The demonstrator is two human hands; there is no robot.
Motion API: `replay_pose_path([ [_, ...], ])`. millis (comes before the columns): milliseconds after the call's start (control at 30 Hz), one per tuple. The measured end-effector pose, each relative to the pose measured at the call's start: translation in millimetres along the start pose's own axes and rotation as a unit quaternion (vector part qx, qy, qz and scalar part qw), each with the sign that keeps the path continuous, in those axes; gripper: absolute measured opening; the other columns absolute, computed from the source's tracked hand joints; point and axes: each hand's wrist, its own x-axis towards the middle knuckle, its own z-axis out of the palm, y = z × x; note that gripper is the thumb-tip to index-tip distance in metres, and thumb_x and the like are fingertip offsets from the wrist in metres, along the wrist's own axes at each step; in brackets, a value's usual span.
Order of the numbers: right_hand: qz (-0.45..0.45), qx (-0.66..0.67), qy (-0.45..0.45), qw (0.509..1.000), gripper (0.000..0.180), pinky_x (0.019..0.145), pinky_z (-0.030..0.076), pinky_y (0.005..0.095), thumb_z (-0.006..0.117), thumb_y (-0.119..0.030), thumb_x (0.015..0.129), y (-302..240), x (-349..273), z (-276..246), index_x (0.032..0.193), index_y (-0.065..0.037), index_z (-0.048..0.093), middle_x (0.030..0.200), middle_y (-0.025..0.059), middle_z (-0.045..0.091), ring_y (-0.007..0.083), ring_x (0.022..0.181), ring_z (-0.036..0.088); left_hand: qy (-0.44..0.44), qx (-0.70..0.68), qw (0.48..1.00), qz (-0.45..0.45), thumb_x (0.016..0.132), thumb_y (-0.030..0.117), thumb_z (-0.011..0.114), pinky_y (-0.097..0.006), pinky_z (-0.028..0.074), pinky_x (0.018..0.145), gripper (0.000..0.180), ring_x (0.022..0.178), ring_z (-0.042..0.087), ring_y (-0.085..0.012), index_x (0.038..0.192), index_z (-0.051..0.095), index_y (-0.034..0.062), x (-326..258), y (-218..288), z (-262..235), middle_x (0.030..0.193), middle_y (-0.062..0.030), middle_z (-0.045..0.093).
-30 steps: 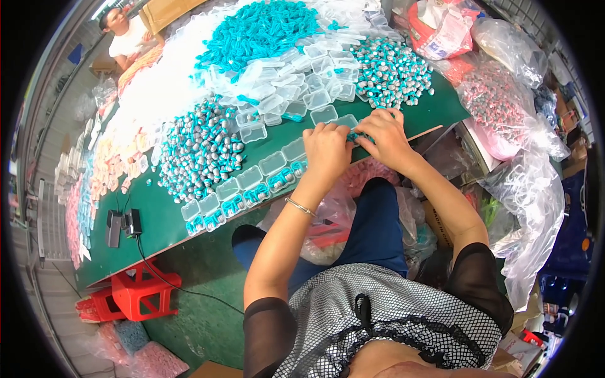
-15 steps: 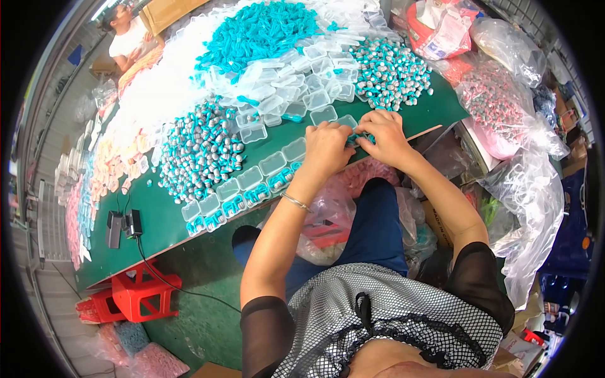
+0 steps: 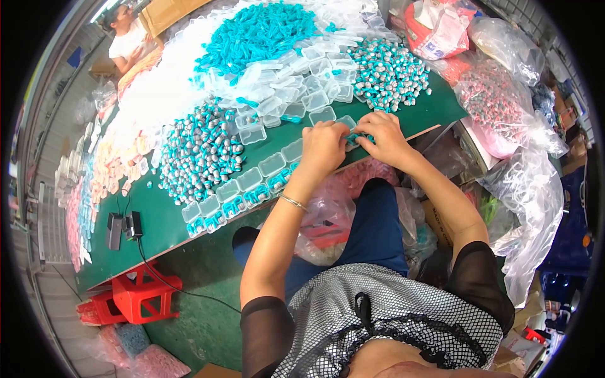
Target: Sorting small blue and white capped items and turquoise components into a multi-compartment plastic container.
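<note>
Both hands meet at the near edge of the green table [image 3: 157,220]: the left hand [image 3: 324,146] and right hand [image 3: 381,135] pinch small teal pieces [image 3: 357,135] over a clear plastic box [image 3: 346,122]; how tight the fingers close, I cannot tell. A row of clear boxes [image 3: 242,192] runs along the edge, the nearer ones filled with teal parts, others empty. Behind sit a heap of teal-and-grey pieces [image 3: 198,151] and loose empty boxes [image 3: 302,85].

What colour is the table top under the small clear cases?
Dark green; the table top shows best in the head view, bare beside the small clear cases.
</note>
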Motion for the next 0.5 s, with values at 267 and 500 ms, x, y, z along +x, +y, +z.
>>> replay_pose_path([
  [267, -0.009, 0.005, 0.02, 1.0, 0.021, 0.092, 0.032, 0.0419, 0.068, -0.017, 0.078, -1.6, -1.7, -4.9, 0.099, -0.013, 0.067, 0.097, 0.0013, 0.061, 0.0226, 0.102, 0.053, 0.013, -0.016, 1.0, 0.015, 0.075, 0.005, 0.064, -0.044, 0.041, 0.071, 0.013, 0.086, 0.061, -0.0295, 0.087, 0.068, 0.0095, 2.5, -3.9, 2.7, 0.085, -0.0073, 0.067],
  [500, -0.015, 0.003, 0.053, 0.998, 0.014, 0.089, 0.035, 0.0411, 0.067, -0.012, 0.077, 5.5, -4.9, -9.3, 0.091, -0.013, 0.068, 0.096, 0.0013, 0.062, 0.022, 0.1, 0.055, 0.022, -0.013, 0.999, 0.023, 0.074, 0.004, 0.066, -0.04, 0.05, 0.068, 0.016, 0.079, 0.065, -0.0292, 0.089, 0.067, 0.0082, -0.1, -2.5, -9.6, 0.085, -0.0085, 0.068],
])
